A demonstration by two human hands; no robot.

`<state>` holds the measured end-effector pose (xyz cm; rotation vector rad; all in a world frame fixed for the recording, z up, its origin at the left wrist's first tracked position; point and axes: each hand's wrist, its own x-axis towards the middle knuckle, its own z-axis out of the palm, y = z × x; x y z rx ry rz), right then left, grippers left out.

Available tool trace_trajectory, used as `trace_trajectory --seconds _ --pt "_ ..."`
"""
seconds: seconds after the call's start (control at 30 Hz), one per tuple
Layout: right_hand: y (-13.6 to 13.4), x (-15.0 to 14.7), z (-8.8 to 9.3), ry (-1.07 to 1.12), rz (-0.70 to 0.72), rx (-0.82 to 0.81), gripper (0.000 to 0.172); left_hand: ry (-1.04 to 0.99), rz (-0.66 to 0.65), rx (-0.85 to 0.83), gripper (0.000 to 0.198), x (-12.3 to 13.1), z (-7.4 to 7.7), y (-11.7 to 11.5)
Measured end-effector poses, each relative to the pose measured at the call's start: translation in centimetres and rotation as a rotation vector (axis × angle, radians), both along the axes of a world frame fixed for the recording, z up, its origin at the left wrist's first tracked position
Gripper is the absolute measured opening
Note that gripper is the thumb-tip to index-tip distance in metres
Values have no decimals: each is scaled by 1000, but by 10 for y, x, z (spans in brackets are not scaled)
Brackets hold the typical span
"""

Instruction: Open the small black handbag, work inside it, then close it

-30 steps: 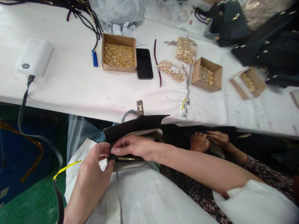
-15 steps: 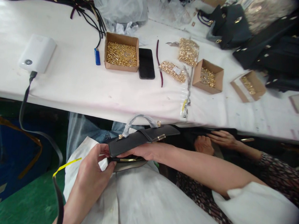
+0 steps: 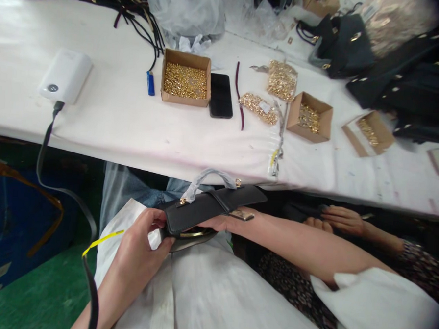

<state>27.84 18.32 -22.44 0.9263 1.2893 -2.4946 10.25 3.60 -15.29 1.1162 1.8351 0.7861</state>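
A small black handbag (image 3: 202, 209) with gold clasp and a wrapped handle lies on my lap, below the table edge. My left hand (image 3: 141, 244) grips its left end, thumb and fingers pinched at the zipper side. My right hand (image 3: 216, 223) is tucked under the folded-down flap, mostly hidden by it, holding the bag near the gold zipper. A white cloth (image 3: 198, 291) covers my lap beneath the bag.
The white table (image 3: 115, 119) carries cardboard boxes of gold hardware (image 3: 186, 79), a black phone (image 3: 221, 95), a blue lighter (image 3: 150, 83), a white power bank (image 3: 65, 75) and black bags (image 3: 343, 43) at the far right. Another person's hands (image 3: 339, 221) work beside me on the right.
The bag's flap, raised a second ago, has folded down over my right hand. My view has drifted slightly left and down.
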Motion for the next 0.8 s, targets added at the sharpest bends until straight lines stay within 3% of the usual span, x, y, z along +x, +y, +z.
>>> trace_trajectory --seconds 0.33,0.8 --pt "12 7 12 46 95 -18 49 -35 21 3 32 -3 2 4" --pt "21 11 8 121 176 127 43 -43 24 -11 34 -3 3 7"
